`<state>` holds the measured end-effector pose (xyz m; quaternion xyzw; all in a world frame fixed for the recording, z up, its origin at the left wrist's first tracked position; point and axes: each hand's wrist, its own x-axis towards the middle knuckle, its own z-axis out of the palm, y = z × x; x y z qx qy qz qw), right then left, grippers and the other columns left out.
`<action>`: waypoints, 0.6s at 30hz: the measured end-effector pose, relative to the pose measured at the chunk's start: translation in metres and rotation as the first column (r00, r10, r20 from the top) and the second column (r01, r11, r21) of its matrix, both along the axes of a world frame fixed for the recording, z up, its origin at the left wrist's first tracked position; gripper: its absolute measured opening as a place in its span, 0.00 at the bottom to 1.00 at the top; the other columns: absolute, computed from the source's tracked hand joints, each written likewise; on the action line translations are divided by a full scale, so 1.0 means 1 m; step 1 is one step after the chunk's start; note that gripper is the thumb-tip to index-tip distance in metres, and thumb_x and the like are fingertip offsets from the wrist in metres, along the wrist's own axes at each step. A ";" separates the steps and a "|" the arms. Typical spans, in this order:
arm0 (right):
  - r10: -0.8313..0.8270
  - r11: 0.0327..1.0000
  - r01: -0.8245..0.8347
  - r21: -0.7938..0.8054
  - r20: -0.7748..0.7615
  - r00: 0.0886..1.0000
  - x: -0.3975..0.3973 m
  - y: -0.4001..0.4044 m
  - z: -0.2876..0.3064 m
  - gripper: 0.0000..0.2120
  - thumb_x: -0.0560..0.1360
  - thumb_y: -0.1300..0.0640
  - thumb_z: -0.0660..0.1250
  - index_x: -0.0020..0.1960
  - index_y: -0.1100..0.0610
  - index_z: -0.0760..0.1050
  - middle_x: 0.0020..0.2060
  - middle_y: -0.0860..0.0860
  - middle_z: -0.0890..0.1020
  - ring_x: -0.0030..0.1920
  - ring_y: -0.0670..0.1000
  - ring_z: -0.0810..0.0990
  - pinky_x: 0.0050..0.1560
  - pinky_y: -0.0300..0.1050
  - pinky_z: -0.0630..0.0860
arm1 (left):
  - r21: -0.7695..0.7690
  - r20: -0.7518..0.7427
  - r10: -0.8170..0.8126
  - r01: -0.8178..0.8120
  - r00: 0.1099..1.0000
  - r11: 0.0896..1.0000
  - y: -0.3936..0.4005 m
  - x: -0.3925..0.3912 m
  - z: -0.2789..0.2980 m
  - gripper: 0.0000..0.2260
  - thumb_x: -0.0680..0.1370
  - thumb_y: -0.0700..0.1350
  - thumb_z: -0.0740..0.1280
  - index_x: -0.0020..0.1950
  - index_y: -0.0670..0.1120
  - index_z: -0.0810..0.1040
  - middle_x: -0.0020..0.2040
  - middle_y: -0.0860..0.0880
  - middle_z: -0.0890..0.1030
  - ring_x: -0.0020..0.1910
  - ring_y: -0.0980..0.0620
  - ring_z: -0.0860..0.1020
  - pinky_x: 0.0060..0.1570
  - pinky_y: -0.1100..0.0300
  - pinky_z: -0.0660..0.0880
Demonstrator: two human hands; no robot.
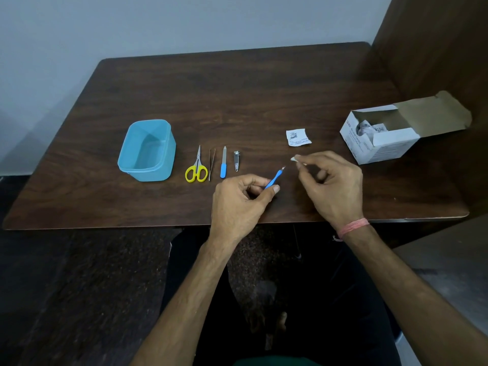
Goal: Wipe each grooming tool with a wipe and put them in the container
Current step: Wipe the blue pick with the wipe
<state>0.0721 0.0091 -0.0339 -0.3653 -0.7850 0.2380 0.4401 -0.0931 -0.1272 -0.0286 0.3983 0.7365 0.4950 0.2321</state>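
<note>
two hands point(239, 199) point(331, 180) near table edge point(105, 227), tool point(274, 178), wipe point(294, 159)

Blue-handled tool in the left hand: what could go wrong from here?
1. The blue-handled tool has a thin metal tip aimed at the right hand; wiping toward it could prick a finger.
2. The wipe is a small pinched wad, so it may slip off or miss parts.
3. The left hand holds only the handle's end; pressure could twist it loose.

Dim, even indoor light, brighter on the wall beyond the left hand point(239, 200). Soft faint shadows lie under both hands on the table point(158, 96). Wide-angle bending curves the table's edges; the floor below is dark and murky.
</note>
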 end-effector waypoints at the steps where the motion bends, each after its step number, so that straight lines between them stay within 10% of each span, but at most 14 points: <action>1: 0.027 1.000 -0.027 0.007 0.007 1.000 0.000 -0.001 0.001 0.08 0.79 0.59 0.79 0.56 0.50 0.91 0.49 0.44 0.88 0.30 0.50 0.74 0.35 0.40 0.75 | 0.002 0.001 0.002 -0.002 1.000 1.000 0.000 0.000 0.000 0.03 0.79 0.51 0.82 0.50 0.54 0.92 0.37 0.56 0.88 0.33 0.60 0.80 0.36 0.65 0.78; 13: 0.171 0.980 -0.184 0.080 0.152 0.974 -0.001 -0.005 -0.003 0.09 0.79 0.60 0.78 0.57 0.50 0.91 0.49 0.43 0.87 0.31 0.43 0.75 0.38 0.50 0.81 | -0.009 -0.046 -0.017 0.016 0.999 1.000 -0.002 -0.001 -0.001 0.01 0.80 0.51 0.80 0.51 0.55 0.91 0.38 0.55 0.87 0.30 0.59 0.75 0.34 0.63 0.73; 18: 0.134 0.980 -0.155 0.127 0.164 0.977 -0.001 -0.006 -0.004 0.10 0.79 0.60 0.78 0.57 0.49 0.90 0.49 0.43 0.87 0.31 0.40 0.73 0.37 0.48 0.81 | -0.038 -0.038 -0.007 0.006 0.999 0.999 0.000 -0.002 0.000 0.04 0.84 0.50 0.76 0.50 0.54 0.85 0.43 0.59 0.87 0.44 0.56 0.85 0.46 0.55 0.81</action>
